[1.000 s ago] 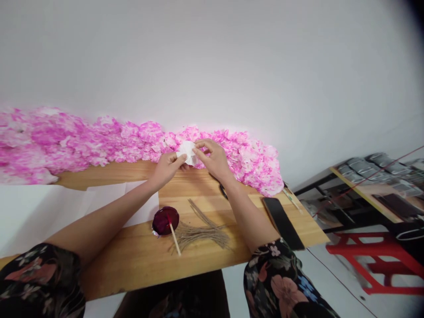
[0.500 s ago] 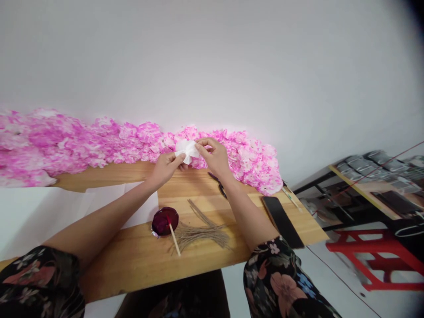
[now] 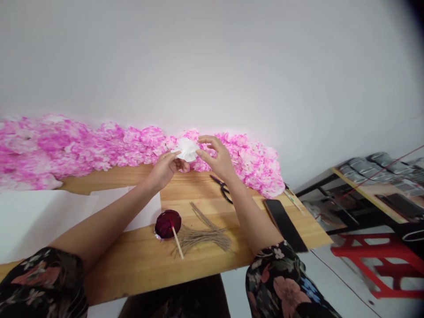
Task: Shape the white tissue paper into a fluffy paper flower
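A long bank of pink paper flowers (image 3: 99,148) runs along the far edge of a wooden table (image 3: 139,260), against a plain white wall. Nearer the person lie a small dish of dark red dye (image 3: 168,224) with a wooden stick (image 3: 177,243) resting on its rim, a loose bundle of thin brown wires (image 3: 203,234) just beside it, black scissors (image 3: 222,187), a dark phone (image 3: 286,224) near the right end, and white paper sheets (image 3: 66,212) spread across the left. Beyond the table's right end stand a red stool (image 3: 380,265) and a second bench. Above the table, in front of the pink flowers, a white paper flower (image 3: 187,149) is held up between both hands: the left hand (image 3: 164,170) pinches it from below, fingers closed on it, while the right hand (image 3: 217,158) grips its right edge between thumb and forefinger, other fingers half spread. Both forearms stretch over the table, the right one passing just beside the wires.
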Available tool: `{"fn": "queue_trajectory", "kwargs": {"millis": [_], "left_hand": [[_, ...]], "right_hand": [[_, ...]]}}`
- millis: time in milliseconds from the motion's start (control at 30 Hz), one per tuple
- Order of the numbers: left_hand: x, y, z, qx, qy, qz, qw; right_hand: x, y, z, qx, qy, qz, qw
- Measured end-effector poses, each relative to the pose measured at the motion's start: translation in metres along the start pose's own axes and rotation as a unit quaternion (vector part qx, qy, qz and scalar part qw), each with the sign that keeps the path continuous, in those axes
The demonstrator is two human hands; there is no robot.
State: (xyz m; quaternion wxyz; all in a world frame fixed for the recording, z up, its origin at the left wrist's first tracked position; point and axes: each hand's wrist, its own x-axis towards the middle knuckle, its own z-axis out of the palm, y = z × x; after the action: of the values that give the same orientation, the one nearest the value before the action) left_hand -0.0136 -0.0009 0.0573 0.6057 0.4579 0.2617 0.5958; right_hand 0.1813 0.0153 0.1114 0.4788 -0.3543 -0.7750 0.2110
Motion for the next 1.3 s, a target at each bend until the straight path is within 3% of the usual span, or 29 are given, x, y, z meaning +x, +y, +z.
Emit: {"fn": "queue_trajectory", "kwargs": {"millis": [167,267,467,633,767,900,1000,1167,1300], "left_hand": [[0.000,-0.002,-0.001,0.004,-0.009,-0.001,1.000],[0.001,-0.003,-0.002,0.021,-0.017,-0.016,1.000],[0.001,-0.003,-0.001,0.082,-0.023,-0.038,0.996],[0.001,-0.004,-0.002,0.126,0.012,-0.030,0.992],[0.003,-0.004,-0.004,0.079,0.005,-0.017,0.997],[0.003,0.002,-0.005,-0.002,-0.046,0.005,0.999],[0.000,0.005,-0.004,-0.019,-0.090,0.002,0.996],[-0.003,0.001,-0.006,-0.003,-0.126,-0.021,0.992],[0.001,-0.002,-0.010,0.010,-0.110,-0.020,0.994]], "right_hand": [[-0.001,0.003,0.006,-0.044,-0.011,-0.075,0.996],[-0.002,0.006,0.011,-0.061,-0.012,-0.077,0.995],[-0.004,0.011,0.018,-0.074,-0.009,-0.042,0.996],[-0.005,0.009,0.020,-0.044,-0.002,-0.007,0.999],[-0.002,0.011,0.016,0.014,0.041,0.045,0.998],[0.003,0.019,0.011,0.090,0.094,0.112,0.985],[0.004,0.027,0.012,0.153,0.056,0.163,0.973],[0.001,0.030,0.017,0.247,-0.094,0.220,0.939],[0.001,0.024,0.016,0.303,-0.107,0.238,0.917]]}}
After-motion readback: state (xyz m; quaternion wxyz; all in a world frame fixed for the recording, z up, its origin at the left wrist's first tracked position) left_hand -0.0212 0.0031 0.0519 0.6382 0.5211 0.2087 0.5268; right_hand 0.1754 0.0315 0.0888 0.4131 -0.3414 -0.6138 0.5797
